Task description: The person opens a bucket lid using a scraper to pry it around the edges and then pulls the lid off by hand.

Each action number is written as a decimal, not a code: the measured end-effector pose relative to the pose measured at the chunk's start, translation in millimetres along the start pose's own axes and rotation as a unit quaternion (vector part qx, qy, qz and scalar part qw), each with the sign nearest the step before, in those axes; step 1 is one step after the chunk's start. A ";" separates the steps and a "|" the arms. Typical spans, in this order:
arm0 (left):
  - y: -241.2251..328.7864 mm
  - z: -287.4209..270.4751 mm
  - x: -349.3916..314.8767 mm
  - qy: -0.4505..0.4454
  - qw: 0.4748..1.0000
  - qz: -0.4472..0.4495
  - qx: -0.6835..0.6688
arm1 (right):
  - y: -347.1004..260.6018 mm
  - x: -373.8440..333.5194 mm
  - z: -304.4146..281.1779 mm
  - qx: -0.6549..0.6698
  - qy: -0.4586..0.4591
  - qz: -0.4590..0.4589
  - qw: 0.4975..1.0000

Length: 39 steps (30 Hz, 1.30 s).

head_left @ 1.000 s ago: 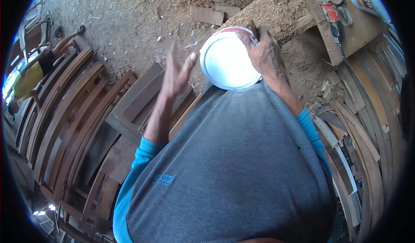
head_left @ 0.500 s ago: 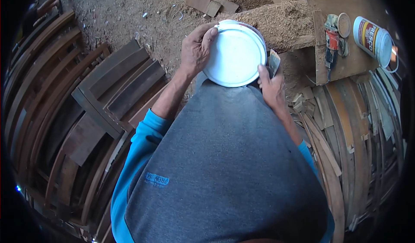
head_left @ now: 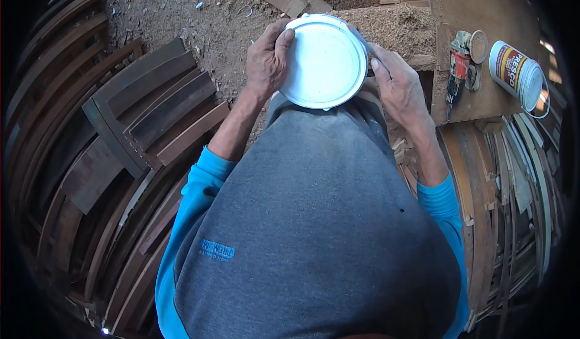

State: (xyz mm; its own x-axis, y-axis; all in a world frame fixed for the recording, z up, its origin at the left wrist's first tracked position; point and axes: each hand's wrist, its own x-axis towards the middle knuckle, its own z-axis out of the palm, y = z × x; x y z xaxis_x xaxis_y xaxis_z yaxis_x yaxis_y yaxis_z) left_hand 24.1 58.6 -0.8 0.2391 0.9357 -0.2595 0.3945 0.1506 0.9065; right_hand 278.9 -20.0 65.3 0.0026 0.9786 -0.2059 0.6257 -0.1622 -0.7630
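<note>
A round white bucket lid [head_left: 323, 61] faces up in front of my body, seated on a tub mostly hidden under it. My left hand [head_left: 266, 64] grips the left side, thumb on the rim and fingers curled down out of sight. Closed around a flat scraper, my right hand [head_left: 402, 88] is at the right side of the lid. The thin blade of the scraper [head_left: 364, 43] lies along the lid's upper right edge; its handle is hidden in my palm.
Curved dark wooden pieces [head_left: 78, 158] are stacked at left. On the wooden table [head_left: 477, 7] at right stand a red and black angle grinder [head_left: 458, 67] with a round disc and a labelled white bucket [head_left: 516, 73]. Wood strips [head_left: 483, 176] lie below; sawdust [head_left: 393, 31] covers the ground ahead.
My right hand has moved up and outward, bringing the scraper's blade from beside the lid onto its upper right edge. The lid and my left hand have shifted slightly up and left.
</note>
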 end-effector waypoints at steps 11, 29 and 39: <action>-4.9 -4.7 2.2 0.008 0.999 0.037 0.037 | 1.4 21.9 -22.2 -0.090 -0.093 -0.077 0.989; -11.3 -6.2 9.6 0.003 0.999 0.030 0.039 | -7.2 70.7 -35.2 -0.144 -0.259 -0.083 0.951; -11.6 -10.9 23.1 -0.051 0.997 0.043 0.044 | -17.8 45.4 -37.9 -0.164 -0.260 -0.019 0.951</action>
State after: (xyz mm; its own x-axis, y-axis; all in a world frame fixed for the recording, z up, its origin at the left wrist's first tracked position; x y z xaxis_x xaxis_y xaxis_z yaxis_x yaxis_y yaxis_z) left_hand 15.3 82.0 -13.7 0.3626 0.9058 -0.2192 0.4447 0.0385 0.8949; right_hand 297.4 32.1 92.8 -0.3580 0.7737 -0.5227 0.8281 0.0045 -0.5606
